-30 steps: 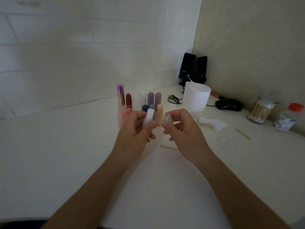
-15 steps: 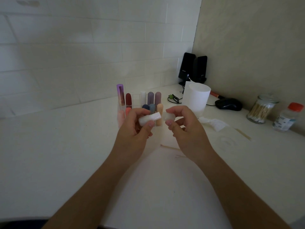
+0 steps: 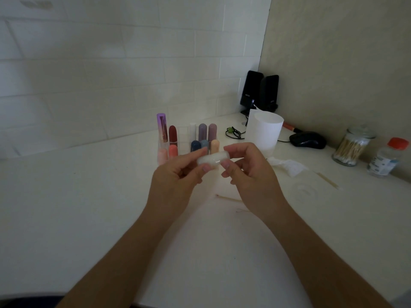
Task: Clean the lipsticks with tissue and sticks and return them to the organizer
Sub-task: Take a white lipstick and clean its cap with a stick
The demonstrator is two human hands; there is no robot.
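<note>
Grips: your left hand (image 3: 175, 183) and right hand (image 3: 251, 174) each pinch one end of the white plastic lipstick tube (image 3: 213, 160).
Axis: lies level, spanning both grips; clear organizer (image 3: 183, 138) just beyond.

Both hands (image 3: 178, 181) (image 3: 249, 174) pinch white lipstick (image 3: 214, 158) — horizontal, above table (image 3: 66, 196).

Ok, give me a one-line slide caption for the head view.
Left hand and right hand hold a white lipstick level before the lipstick organizer.
</note>
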